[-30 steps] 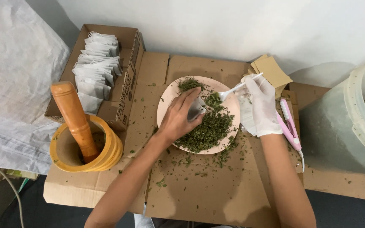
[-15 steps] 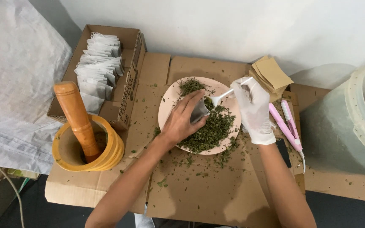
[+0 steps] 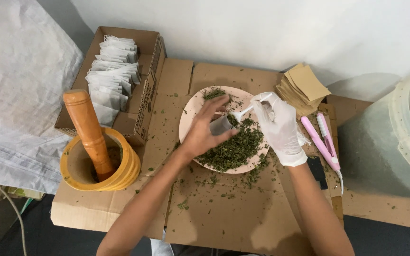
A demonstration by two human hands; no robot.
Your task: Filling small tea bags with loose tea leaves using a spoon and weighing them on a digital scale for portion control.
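A person's bare left hand (image 3: 204, 135) pinches a small white filter pouch (image 3: 221, 125) above a round pale-pink plate (image 3: 189, 114) heaped with chopped green dried leaves (image 3: 236, 147), while the white-gloved right hand (image 3: 277, 128) grips a slim white plastic spoon (image 3: 244, 111). The spoon's long axis slants down and leftward — its bowl meets the pouch's mouth, so the pouch sits just left of the gloved hand, between the two hands. The pouch stands roughly upright, its opening facing the spoon. Nearby on the leaf-strewn flattened brown cardboard (image 3: 224, 223): a yellow mortar with a wooden pestle (image 3: 88, 135), an open carton of white sachets (image 3: 110, 76), tan paper envelopes (image 3: 304, 85) and a pink heat sealer (image 3: 321, 140).
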